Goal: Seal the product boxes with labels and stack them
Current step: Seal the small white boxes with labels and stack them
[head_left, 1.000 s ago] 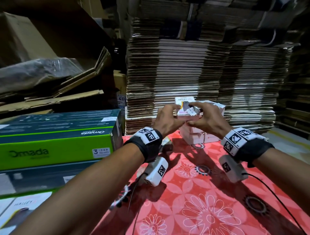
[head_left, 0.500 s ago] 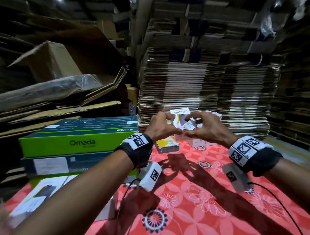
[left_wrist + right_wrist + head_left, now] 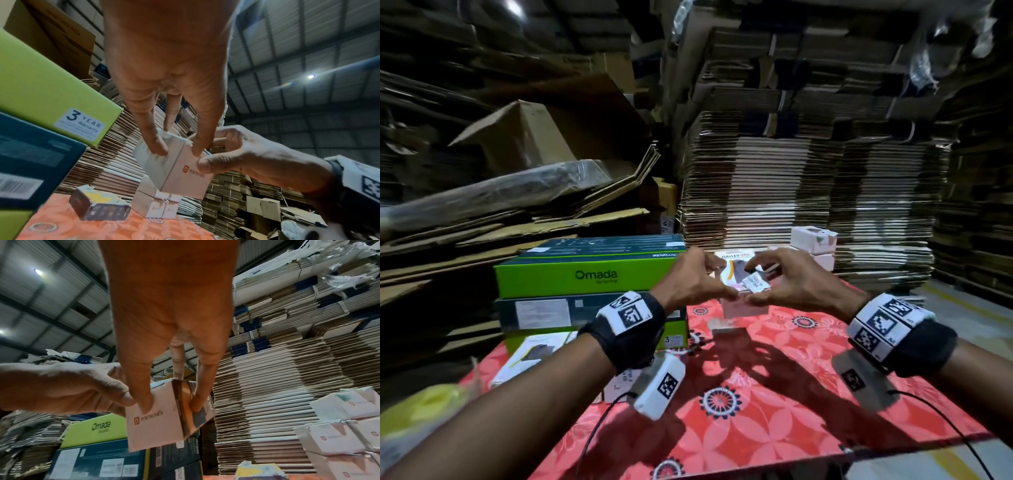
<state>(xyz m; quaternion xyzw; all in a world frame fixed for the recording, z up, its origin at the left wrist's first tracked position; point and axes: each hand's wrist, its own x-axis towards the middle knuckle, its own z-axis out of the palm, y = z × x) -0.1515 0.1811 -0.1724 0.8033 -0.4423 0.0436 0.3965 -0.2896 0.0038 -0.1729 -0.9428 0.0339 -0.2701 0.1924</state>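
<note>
From the head camera, a person is holding a small white product box point(image 3: 736, 277) up in the air with both hands, above a desk point(image 3: 774, 404) covered in a red flowered cloth. The left hand point(image 3: 693, 281) and the right hand point(image 3: 796, 282) are each grasping one side of the box, fingers curled round it, and a white label point(image 3: 755, 283) is lying on its upper face between the fingertips. This looks like the sealing step, with the label being pressed down over the flap. Behind the hands, a small stack of finished boxes point(image 3: 814, 245) is sitting at the far edge of the desk, and green cartons point(image 3: 589, 274) are piled to the left. The left wrist camera, looking from underneath, is showing what the head view hides: the box's underside with an orange logo, the left fingers point(image 3: 157, 146) pinching its upper edge, the right thumb pressing its side, and a dark-printed box point(image 3: 98, 207) lying on the cloth below. The right wrist camera is showing the brand name on the box's white face and a dark picture panel, with the right fingers point(image 3: 145, 400) pinching both sides. The label itself is out of sight in both wrist views. The next move probably calls for smoothing the label flat, then carrying the box to the stack and setting it down squarely.
</note>
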